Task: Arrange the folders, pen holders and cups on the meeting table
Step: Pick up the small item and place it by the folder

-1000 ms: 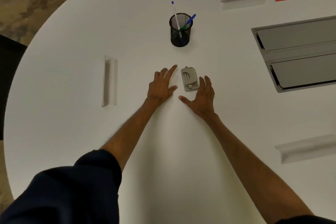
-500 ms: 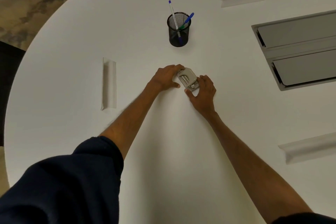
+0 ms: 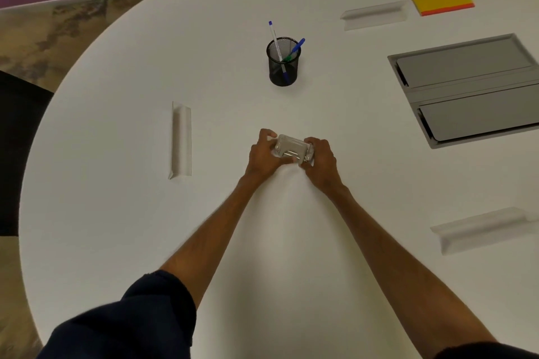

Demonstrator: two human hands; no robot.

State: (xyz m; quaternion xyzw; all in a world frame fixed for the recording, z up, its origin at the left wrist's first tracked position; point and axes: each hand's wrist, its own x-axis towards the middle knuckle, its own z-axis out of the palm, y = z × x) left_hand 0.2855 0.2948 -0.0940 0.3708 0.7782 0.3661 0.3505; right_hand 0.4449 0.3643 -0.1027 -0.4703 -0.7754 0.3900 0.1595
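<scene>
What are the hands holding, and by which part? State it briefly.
Both hands hold the small metal hole punch by its two ends: the left hand grips its left end, the right hand its right end, on the white table.

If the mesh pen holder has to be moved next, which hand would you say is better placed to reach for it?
Probably the left hand. Both hands grip the metal hole punch, but the pen holder stands almost straight ahead of the left hand, while the right hand would have to reach slightly across. The difference is small.
</scene>
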